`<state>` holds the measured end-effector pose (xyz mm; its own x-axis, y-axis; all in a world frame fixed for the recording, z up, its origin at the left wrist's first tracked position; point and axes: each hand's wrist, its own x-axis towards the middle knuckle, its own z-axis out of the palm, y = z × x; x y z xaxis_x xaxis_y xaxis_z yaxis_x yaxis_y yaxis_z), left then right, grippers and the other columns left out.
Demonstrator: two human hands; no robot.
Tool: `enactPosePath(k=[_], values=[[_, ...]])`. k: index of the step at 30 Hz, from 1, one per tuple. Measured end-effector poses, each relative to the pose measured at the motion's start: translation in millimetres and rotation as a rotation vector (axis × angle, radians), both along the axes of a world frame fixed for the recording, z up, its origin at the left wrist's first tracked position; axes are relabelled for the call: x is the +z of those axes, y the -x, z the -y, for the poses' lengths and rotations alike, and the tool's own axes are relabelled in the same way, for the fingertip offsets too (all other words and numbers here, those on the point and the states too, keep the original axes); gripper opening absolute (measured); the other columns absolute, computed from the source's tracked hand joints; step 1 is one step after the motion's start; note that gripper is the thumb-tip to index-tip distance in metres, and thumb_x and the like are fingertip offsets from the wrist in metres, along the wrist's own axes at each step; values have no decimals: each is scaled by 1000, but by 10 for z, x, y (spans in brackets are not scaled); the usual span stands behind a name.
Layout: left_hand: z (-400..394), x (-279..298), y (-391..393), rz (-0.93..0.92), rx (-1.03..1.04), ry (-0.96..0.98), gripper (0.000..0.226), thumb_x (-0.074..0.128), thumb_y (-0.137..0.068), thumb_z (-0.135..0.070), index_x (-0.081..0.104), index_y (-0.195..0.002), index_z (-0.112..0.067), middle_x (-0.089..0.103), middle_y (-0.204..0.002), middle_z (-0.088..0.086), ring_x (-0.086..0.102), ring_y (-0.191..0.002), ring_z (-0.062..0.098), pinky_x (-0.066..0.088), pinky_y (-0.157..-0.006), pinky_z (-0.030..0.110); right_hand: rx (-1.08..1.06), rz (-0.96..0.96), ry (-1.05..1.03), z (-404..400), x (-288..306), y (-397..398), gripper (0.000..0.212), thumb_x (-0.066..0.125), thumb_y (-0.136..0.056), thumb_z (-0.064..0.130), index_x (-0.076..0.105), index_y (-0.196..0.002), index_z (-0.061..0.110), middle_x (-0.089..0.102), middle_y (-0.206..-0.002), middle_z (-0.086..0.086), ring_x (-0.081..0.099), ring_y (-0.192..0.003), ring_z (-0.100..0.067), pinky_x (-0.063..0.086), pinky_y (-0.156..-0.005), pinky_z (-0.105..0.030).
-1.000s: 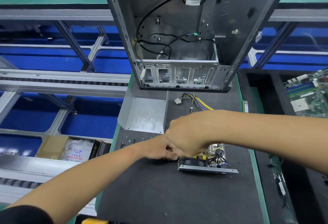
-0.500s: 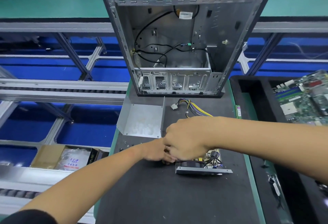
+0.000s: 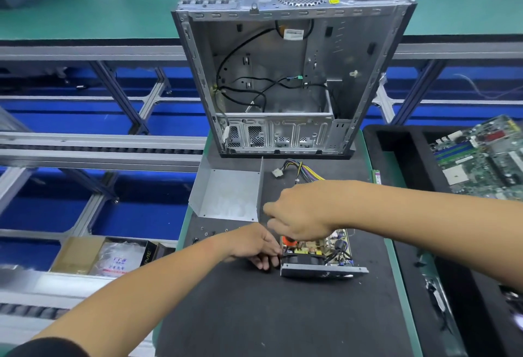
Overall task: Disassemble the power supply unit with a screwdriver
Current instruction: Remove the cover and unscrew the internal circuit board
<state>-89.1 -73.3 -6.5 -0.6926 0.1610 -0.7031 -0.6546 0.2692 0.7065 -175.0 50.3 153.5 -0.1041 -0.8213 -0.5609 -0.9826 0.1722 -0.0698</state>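
- Head view: computer case (image 3: 294,73) upright at far end of black work mat (image 3: 254,314), open side toward wearer; holds only loose black cables (image 3: 243,87) and an empty drive bay. Judged parked there, stripped, to leave the near mat for bench work.
- Black foam tray (image 3: 402,164) to the right of the mat; motherboard (image 3: 486,158) lying in its far compartment, near compartments dark and unreadable.
- Grey sheet-metal cover (image 3: 226,192) resting open-side up just in front of the case, nothing inside. Judged to be the supply's removed shell, set aside within reach.
- Cardboard box (image 3: 107,257) below the mat's left edge, containing a clear plastic bag with printed label; contents not legible.
- Power supply unit (image 3: 319,254) on the mat centre-right, shell off, circuit board and fan exposed, metal base plate toward wearer; coloured wire harness (image 3: 302,171) trailing away toward the case.
- Right hand (image 3: 302,212) above the unit's left rear corner, fingers curled round an orange-handled screwdriver (image 3: 289,240); only the handle's end visible, tip hidden. Judged to be working a board or fan screw.
- Left hand (image 3: 252,246) at the unit's left end, fingertips pressed together against the fan housing; steadying judged, whether pinching a part cannot be told.
- Small loose screws (image 3: 206,233) scattered on the mat left of the hands, well clear of the unit.
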Motion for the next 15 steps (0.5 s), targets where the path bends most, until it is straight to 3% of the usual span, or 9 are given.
enactPosePath(k=[2,5,7,10,13,15], values=[[17,-18,-2,40,30,-41,15,53,-96,-5,64,-87,-9,68,-78,8,59,-53,12,50,-51,19,18,-22,-26,22,15,-37,28,35,-101,32,47,-113,11,55,-107,-15,49,-83,-32,38,-64,-36],[31,-17,3,75,45,-95,19,57,-94,-10,67,-78,-13,69,-81,9,59,-58,13,50,-53,20,80,46,22,2,26,-56,13,51,-92,20,43,-101,15,52,-89,-9,49,-76,-27,41,-56,-37],[44,-11,2,82,47,-111,18,58,-93,-13,67,-77,-15,69,-82,7,59,-61,14,50,-56,20,106,108,65,-10,70,-50,20,57,-83,8,44,-95,17,58,-92,-6,50,-79,-24,45,-61,-35],[42,-3,-9,74,52,-111,13,58,-93,-13,65,-83,-14,69,-81,4,58,-60,12,51,-58,20,117,212,41,-11,108,-47,26,55,-74,-3,54,-95,13,61,-95,-6,53,-84,-24,39,-59,-32],[34,4,-8,74,53,-112,17,53,-92,-5,64,-82,-13,68,-80,5,59,-59,12,51,-57,21,100,135,48,-37,44,-67,12,57,-84,16,53,-95,13,59,-93,-8,54,-79,-26,35,-57,-32],[31,-9,-5,71,49,-110,20,50,-91,1,63,-86,-13,68,-79,6,59,-59,13,50,-56,22,15,11,53,-50,22,-79,30,45,-95,43,54,-98,14,58,-90,-9,53,-75,-27,37,-59,-32]])
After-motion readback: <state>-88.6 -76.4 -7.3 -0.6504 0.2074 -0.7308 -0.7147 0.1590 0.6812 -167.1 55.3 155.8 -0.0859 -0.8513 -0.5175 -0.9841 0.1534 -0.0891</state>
